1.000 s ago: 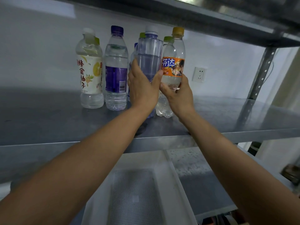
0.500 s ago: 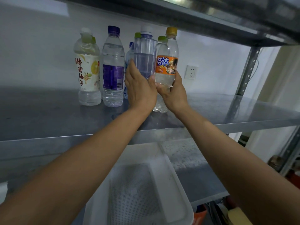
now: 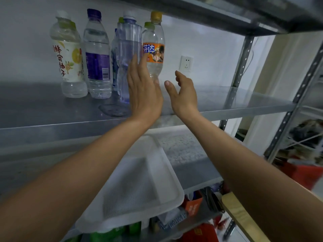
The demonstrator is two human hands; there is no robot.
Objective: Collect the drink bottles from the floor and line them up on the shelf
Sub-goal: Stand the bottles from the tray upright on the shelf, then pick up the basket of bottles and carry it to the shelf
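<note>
Both hands hold nothing, left hand (image 3: 143, 92) flat-fingered, seemingly against the tall clear plastic bottle (image 3: 129, 55), right hand (image 3: 183, 95) loosely spread near the orange-labelled yellow-capped bottle (image 3: 154, 51); several bottles stand clustered on the grey metal shelf (image 3: 227, 102), any floor leftovers unseen.

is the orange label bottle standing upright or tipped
Upright: the orange label bottle stands cap up; the left hand hides its base.
</note>
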